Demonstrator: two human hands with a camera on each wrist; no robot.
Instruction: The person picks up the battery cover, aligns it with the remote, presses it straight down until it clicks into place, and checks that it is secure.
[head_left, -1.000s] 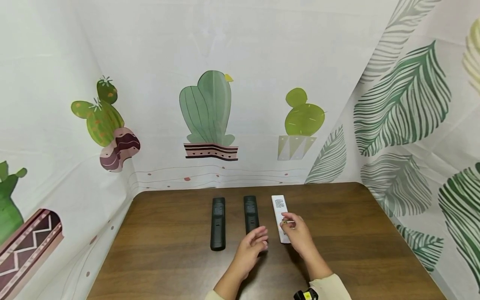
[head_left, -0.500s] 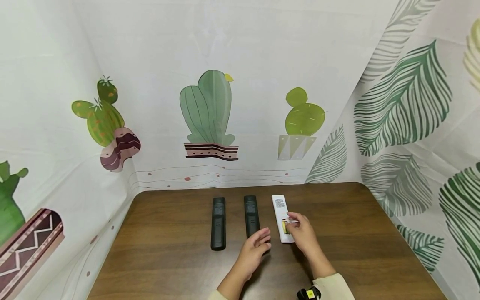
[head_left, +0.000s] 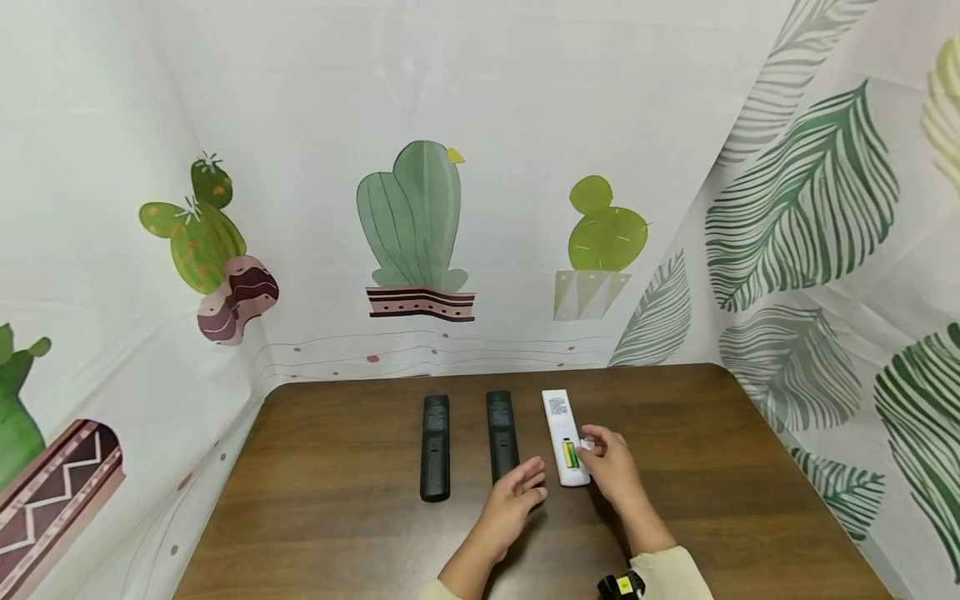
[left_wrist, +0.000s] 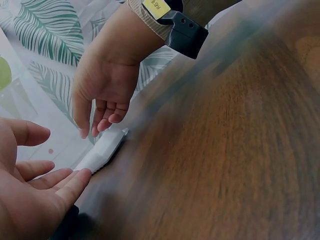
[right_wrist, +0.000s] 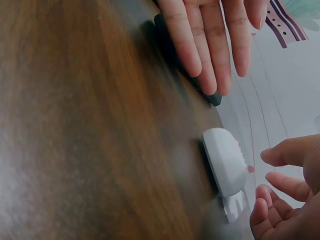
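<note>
Two black remotes [head_left: 435, 450] lie left of the white remote [head_left: 558, 418]; the left hand [head_left: 510, 504], fingers extended, is at its near left. Batteries [head_left: 571, 454] sit inside that remote. At its right, the right hand [head_left: 613, 468], fingers loosely bent and parted, nears a small white piece [right_wrist: 232, 207].

Two black remote controls [head_left: 435, 450] and a white remote control [head_left: 557, 421] lie backs up in a row on a wood-grain bench [head_left: 337, 483]. Yellow-and-green batteries [head_left: 568, 455] sit exposed in the white one. Right hand [head_left: 615, 471] at its right side, a small white piece [head_left: 587, 444] by the fingertips; left hand [head_left: 510, 508], fingers extended, hiding the middle black remote's [head_left: 502, 427] near end from here.
</note>
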